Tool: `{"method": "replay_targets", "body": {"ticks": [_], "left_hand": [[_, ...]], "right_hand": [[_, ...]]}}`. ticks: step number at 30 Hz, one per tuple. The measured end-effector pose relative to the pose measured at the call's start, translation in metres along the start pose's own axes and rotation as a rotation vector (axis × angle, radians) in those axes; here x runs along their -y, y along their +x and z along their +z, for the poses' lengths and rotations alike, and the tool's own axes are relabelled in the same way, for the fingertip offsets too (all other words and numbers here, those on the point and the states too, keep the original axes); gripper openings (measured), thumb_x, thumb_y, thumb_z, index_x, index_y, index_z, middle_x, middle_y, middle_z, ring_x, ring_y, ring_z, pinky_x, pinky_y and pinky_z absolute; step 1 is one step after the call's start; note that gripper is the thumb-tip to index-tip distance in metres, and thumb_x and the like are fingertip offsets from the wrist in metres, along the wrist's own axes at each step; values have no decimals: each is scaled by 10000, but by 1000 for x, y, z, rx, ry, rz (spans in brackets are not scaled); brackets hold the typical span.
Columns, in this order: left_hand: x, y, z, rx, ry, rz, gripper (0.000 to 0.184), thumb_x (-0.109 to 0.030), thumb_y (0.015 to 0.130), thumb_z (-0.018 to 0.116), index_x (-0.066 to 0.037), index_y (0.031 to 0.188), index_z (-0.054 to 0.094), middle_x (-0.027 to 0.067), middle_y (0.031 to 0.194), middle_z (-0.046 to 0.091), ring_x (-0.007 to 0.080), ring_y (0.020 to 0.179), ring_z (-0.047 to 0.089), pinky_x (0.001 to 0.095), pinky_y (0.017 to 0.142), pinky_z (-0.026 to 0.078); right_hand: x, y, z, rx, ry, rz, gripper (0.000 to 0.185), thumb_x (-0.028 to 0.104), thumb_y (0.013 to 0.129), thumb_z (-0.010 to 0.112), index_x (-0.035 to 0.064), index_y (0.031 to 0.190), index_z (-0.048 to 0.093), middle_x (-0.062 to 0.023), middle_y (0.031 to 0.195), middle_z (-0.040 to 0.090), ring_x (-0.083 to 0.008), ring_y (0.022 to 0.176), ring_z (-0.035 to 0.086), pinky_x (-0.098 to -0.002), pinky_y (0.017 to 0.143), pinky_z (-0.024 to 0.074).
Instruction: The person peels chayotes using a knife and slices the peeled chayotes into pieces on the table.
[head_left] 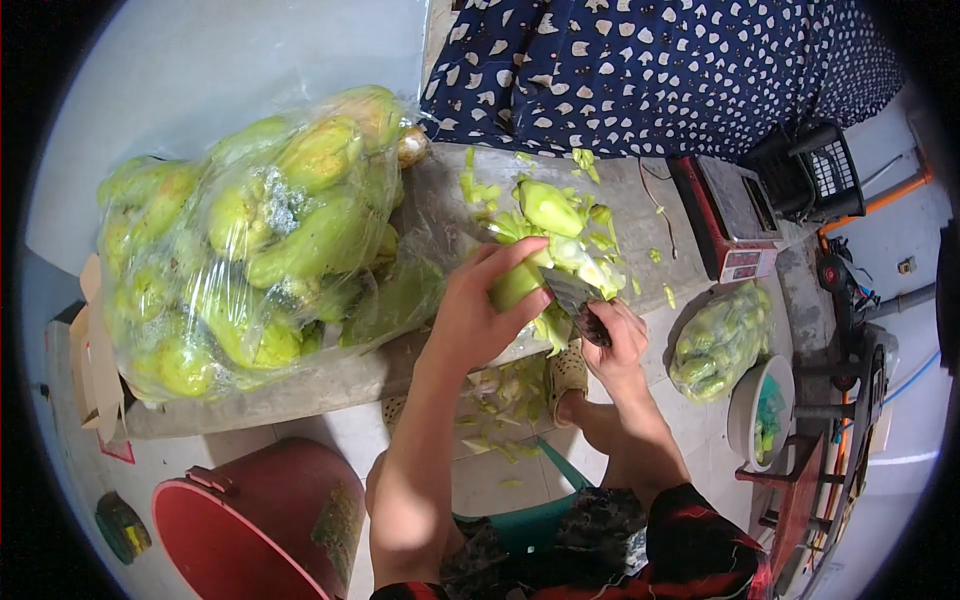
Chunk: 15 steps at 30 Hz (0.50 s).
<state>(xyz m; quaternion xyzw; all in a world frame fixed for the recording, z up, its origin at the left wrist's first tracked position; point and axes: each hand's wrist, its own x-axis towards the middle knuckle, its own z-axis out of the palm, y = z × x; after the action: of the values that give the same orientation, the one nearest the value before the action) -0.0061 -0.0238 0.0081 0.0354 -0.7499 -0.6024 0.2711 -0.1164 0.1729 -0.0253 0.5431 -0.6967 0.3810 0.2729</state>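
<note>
My left hand (487,300) is wrapped round a pale green peeled vegetable (517,284) near the edge of the concrete slab. In my right hand (618,338) is the dark handle of a wide-bladed knife (572,295), its blade against the right side of the vegetable. Just beyond my hands, a peeled green piece (551,208) lies on a heap of cut pieces and peelings (598,272). To the left, a large clear plastic bag (250,240) holds several big green vegetables.
A red scale (722,215) and a black basket (812,170) stand at the right. Below them are a filled bag (722,343) and a white tub (740,425). A red bucket (260,515) is at lower left; peelings lie on the floor between my feet.
</note>
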Motion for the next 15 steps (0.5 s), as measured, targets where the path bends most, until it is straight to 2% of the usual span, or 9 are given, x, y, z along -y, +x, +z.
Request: {"method": "replay_targets", "body": {"ticks": [15], "left_hand": [[-2,0,-1,25,70,16,489,-192,772,746,-131,1243,629,154,1000,661,350,958,615,411,851,487]], "right_hand": [[-2,0,-5,22,-4,-10,245,-77,715,677,-36,948,613,-141,696,600,-287,567,592,-346,530,472]]}}
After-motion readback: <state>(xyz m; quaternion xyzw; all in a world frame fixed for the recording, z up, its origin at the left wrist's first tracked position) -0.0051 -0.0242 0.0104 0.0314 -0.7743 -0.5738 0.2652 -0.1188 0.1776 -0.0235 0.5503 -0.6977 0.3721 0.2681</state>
